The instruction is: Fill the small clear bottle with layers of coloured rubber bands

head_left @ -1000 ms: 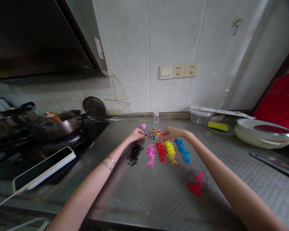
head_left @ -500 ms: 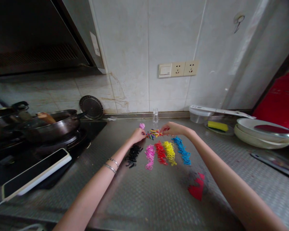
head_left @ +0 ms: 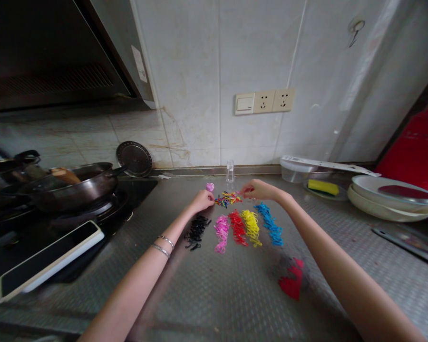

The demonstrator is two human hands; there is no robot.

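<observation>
A mixed pile of small coloured rubber bands [head_left: 227,199] lies between my two hands. At its left edge, my left hand [head_left: 203,201] has its fingers pinched together; anything between them is too small to make out. My right hand [head_left: 258,190] hovers by the right edge, thumb and fingers drawn together, their contents unclear. In front lie sorted rows of black bands [head_left: 197,232], pink bands [head_left: 221,232], red bands [head_left: 238,227], yellow bands [head_left: 251,227] and blue bands [head_left: 270,223]. A pink bundle [head_left: 209,187] sits just behind my left hand.
A small clear bottle [head_left: 230,172] stands behind the pile. Leftward are a phone [head_left: 52,259] and a pan [head_left: 74,187] on the stove. To the right lie a yellow sponge [head_left: 323,186], stacked plates [head_left: 381,209] and a knife-like blade [head_left: 406,244]. A red patch [head_left: 292,282] marks the counter.
My left hand has drawn slightly left from the mixed pile. The right hand has shifted very little, its fingers still together. The sorted rows look the same.
</observation>
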